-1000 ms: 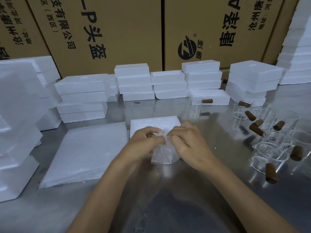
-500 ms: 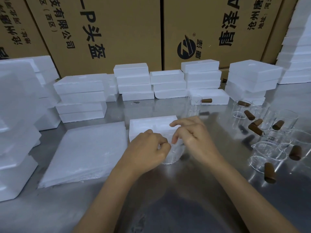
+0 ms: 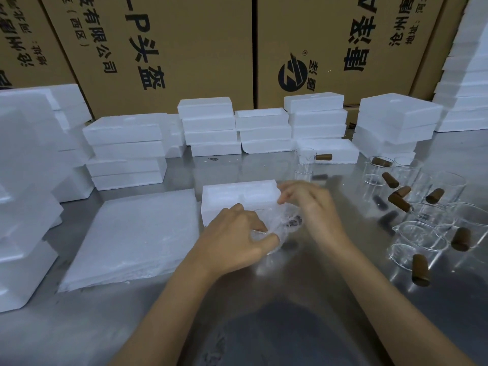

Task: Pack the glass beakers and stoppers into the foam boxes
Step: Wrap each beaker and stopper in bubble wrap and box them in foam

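Clear glass beaker (image 3: pixel 274 233), wrapped in crinkly thin foam sheet (image 3: pixel 284 220), sits on steel table (image 3: pixel 132 313) just in front of open foam box (image 3: pixel 237 196). My left hand (image 3: pixel 235 239) grips beaker from the left, fingers curled round it. My right hand (image 3: pixel 311 207) pinches the sheet above it. Versus half a second ago, right hand lifted the wrap higher; beaker same spot.

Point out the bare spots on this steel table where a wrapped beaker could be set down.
Bare steel lies near the front edge, below the stack of foam sheets, and in a strip between the open foam box and the back row of boxes. The right side is crowded with beakers and brown stoppers.
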